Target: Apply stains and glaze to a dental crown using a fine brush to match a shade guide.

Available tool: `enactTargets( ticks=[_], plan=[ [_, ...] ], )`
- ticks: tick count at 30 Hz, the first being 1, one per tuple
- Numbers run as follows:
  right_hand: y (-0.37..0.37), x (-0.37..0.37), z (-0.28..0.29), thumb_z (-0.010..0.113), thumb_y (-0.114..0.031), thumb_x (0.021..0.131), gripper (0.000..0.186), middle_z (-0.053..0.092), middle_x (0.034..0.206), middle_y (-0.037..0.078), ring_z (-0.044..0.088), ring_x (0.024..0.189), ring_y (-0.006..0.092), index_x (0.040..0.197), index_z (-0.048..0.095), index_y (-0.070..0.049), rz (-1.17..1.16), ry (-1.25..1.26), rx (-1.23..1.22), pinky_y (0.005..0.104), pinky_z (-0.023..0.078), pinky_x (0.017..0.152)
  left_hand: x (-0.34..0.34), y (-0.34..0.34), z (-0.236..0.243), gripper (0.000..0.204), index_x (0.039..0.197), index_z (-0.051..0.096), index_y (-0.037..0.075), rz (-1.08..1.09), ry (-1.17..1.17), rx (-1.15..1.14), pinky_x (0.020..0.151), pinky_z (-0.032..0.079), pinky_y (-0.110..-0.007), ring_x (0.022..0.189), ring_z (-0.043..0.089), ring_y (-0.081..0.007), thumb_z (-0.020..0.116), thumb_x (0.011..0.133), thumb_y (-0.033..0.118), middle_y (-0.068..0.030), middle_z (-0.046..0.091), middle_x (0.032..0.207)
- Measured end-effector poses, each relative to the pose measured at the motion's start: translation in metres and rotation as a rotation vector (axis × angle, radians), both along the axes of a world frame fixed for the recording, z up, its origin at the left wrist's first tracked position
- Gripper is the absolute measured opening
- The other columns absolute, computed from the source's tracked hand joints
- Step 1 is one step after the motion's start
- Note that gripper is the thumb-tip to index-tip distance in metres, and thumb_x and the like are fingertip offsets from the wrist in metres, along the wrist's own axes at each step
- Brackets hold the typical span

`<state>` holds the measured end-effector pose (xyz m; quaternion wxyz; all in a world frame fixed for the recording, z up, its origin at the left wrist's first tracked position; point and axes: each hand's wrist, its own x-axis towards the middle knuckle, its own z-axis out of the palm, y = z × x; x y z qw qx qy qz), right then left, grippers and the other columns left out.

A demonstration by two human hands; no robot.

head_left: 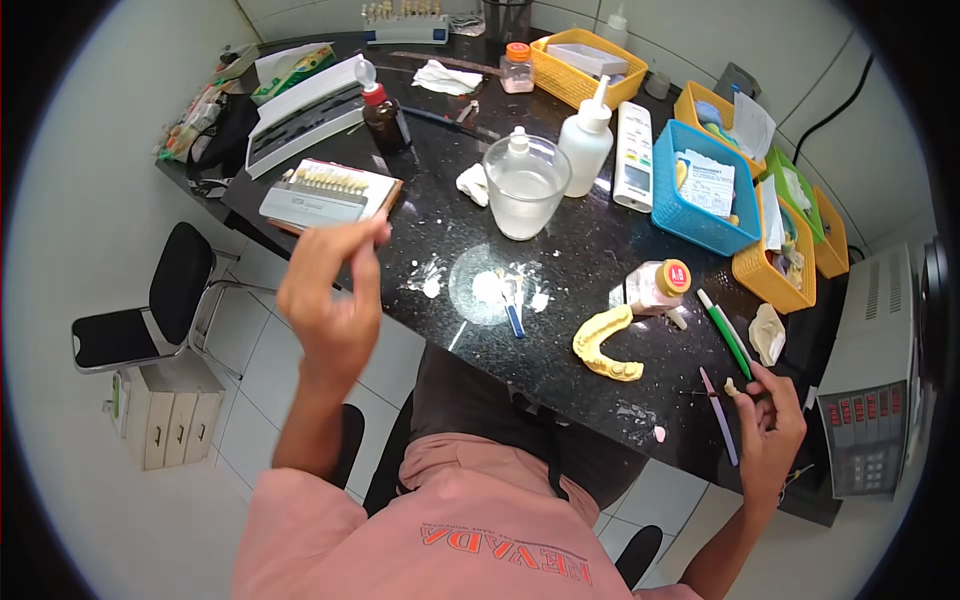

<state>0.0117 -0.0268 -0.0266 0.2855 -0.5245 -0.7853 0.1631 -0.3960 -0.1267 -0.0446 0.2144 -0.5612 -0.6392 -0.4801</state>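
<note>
My left hand (335, 290) is raised near the table's left edge, thumb and index tips close together in a pinch. Anything between them is too small to make out. Just beyond it a tooth shade guide (315, 205) with a row of tooth-coloured tabs lies on a pad. At the right edge, my right hand (772, 425) pinches a small cream-coloured piece (731, 387), perhaps a dental crown. A purple-handled tool (719, 415) and a green pen (728, 338) lie beside that hand. Left of them rests a yellow horseshoe-shaped dental model (597, 345).
Mid-table stand a cup of cloudy liquid (524, 200), a white squeeze bottle (585, 150) and a brown dropper bottle (385, 120). White powder (488, 287) and a blue-handled tool (515, 318) lie nearer. A blue basket (700, 210) and a grey machine (865, 370) stand right.
</note>
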Motion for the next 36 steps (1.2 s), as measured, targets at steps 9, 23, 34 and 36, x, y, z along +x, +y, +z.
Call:
enactTargets(
  ticks=[9,23,34,36],
  plan=[
    [-0.004,0.018,0.008,0.070,-0.001,0.087,0.026,0.059,0.084,0.002,0.042,0.062,0.0049,0.113,0.069,-0.001,-0.015,0.003,0.086,0.0213,0.029,0.052,-0.077,0.147,0.017,0.017,0.094,0.069,-0.005,0.023,0.740,-0.748,0.075,0.058,-0.040,0.088,0.070,-0.0340,0.063,0.078,-0.004,-0.0188,0.068,0.095],
    [-0.017,0.054,0.011,0.065,-0.003,0.093,0.020,0.060,0.089,0.002,0.048,0.066,0.0050,0.113,0.068,0.002,-0.112,0.140,0.239,0.0209,0.033,0.052,-0.085,0.187,0.019,0.021,0.102,0.062,0.002,0.016,0.766,-0.384,0.068,0.059,-0.039,0.086,0.070,-0.0299,0.063,0.082,0.007,-0.0149,0.069,0.087],
    [-0.006,-0.021,0.086,0.067,-0.017,0.096,0.023,0.057,0.079,0.001,0.047,0.064,0.0039,0.106,0.071,0.003,0.132,0.492,0.218,0.0170,0.035,0.054,0.037,0.108,0.091,0.010,0.099,0.060,-0.002,-0.405,0.063,-0.011,0.059,0.047,-0.034,0.061,0.060,-0.0238,0.053,0.094,0.002,-0.0142,0.062,0.077],
    [-0.001,-0.047,0.096,0.072,-0.020,0.093,0.030,0.063,0.086,0.004,0.057,0.075,0.0077,0.112,0.070,0.004,0.321,0.573,0.016,0.0188,0.044,0.064,0.075,0.093,0.086,0.008,0.096,0.059,-0.002,-0.563,-0.120,-0.097,0.058,0.046,-0.034,0.061,0.059,-0.0244,0.051,0.095,0.001,-0.0137,0.060,0.075]
  ],
)
